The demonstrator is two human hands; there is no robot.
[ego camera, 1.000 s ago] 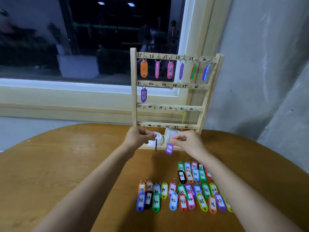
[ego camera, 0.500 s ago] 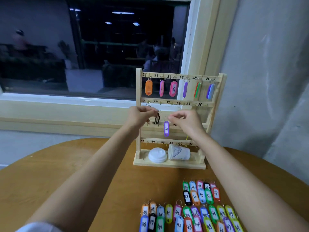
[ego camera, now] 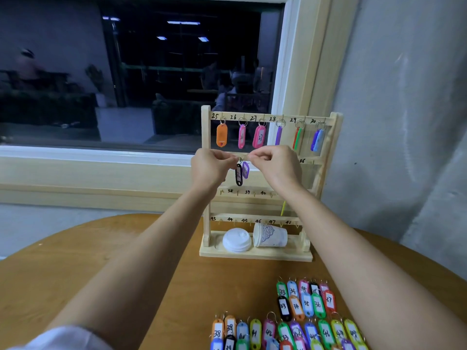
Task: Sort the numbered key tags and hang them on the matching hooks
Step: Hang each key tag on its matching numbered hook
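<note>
Black key tag (ego camera: 238, 174) and purple key tag (ego camera: 245, 170), both oblong glossy plastic, are held hanging side by side just under the second rail of the pale wooden rack (ego camera: 255, 255). The black one's metal ring is pinched by the curled fingers of the left hand (ego camera: 211, 168), the purple one's by the right hand (ego camera: 276, 164). Whether either ring is on a hook cannot be told. Hung tags (ego camera: 222, 135) are seen on split rings along the top rail. Loose tags (ego camera: 326, 332) are laid flat in rows on the round varnished table (ego camera: 75, 248). A white domed lid (ego camera: 237, 239) and a patterned paper cup (ego camera: 270, 238), tipped on its side, are seen on the rack's base.
</note>
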